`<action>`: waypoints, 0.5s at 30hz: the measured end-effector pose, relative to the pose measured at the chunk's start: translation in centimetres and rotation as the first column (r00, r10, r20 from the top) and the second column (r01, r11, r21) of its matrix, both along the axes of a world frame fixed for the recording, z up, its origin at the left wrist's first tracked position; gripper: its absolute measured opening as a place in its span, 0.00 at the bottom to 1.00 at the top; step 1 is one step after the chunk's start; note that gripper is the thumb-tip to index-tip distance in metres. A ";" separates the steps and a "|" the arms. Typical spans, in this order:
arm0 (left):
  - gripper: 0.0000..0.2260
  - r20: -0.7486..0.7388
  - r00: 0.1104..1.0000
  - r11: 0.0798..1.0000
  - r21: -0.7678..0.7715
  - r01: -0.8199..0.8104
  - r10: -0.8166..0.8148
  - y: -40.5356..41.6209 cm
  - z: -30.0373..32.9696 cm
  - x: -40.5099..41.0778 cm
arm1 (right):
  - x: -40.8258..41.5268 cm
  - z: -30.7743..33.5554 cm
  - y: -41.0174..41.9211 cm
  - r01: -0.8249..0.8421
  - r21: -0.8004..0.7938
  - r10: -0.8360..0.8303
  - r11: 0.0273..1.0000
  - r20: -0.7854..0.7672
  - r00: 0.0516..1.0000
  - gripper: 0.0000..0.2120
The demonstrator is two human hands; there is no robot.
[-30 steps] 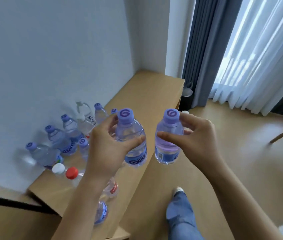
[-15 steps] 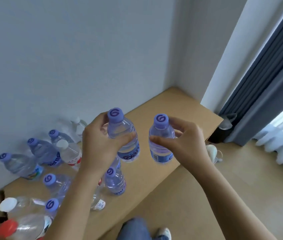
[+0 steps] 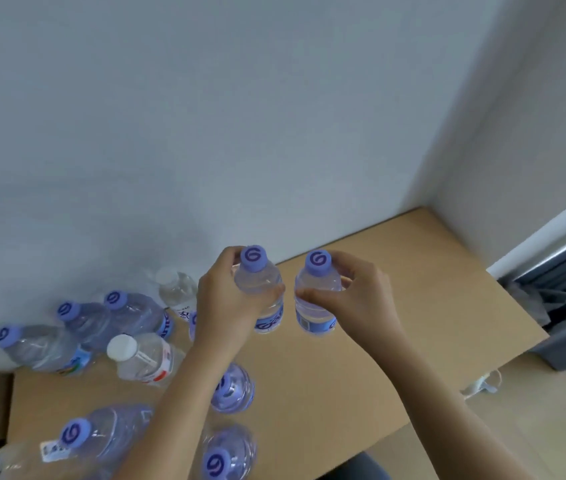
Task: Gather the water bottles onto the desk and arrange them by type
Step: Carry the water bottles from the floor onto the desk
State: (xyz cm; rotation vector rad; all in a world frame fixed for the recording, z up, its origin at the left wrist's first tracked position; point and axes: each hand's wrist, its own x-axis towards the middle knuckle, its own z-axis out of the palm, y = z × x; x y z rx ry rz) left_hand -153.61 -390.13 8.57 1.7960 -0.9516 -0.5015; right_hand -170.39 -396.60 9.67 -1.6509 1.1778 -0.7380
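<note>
Change: a second ago both small purple-capped bottles were held over the front edge of the table, with floor beneath them; now they hang above the bare middle of the table (image 3: 395,341), nearer the wall.
Left hand: the left hand (image 3: 229,303) grips the left small bottle (image 3: 260,289) round its shoulder, fingers and thumb curled about it, bottle upright.
Right hand: the right hand (image 3: 354,296) pinches the right small bottle (image 3: 316,296) just below its cap, also upright.
Spacing: the two bottles are just beside each other, apart.
Already gathered: large purple-capped bottles (image 3: 125,313) stand at the wall, two white-capped bottles (image 3: 143,358) among them; small purple-capped ones (image 3: 233,389) stand under the left forearm.
Contact: I cannot tell whether either bottle's base touches the table.
Meaning: the pair looks ready to be set down; judging by type, they belong with the small purple-capped ones.
</note>
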 end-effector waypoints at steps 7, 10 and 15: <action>0.19 0.028 0.989 0.977 0.155 -0.147 0.144 -4.5 -3.0 1.8 | 4.8 -3.5 -6.7 -0.170 0.134 0.175 0.976 -0.025 0.984 0.16; 0.18 0.002 0.972 0.951 0.206 -0.230 0.235 -6.1 -4.1 2.1 | 6.4 -4.9 -8.7 -0.238 0.179 0.244 0.954 -0.011 0.970 0.16; 0.18 0.013 0.931 0.897 0.260 -0.357 0.366 -7.5 -5.9 2.1 | 8.3 -6.6 -10.8 -0.305 0.167 0.324 0.938 -0.097 0.941 0.18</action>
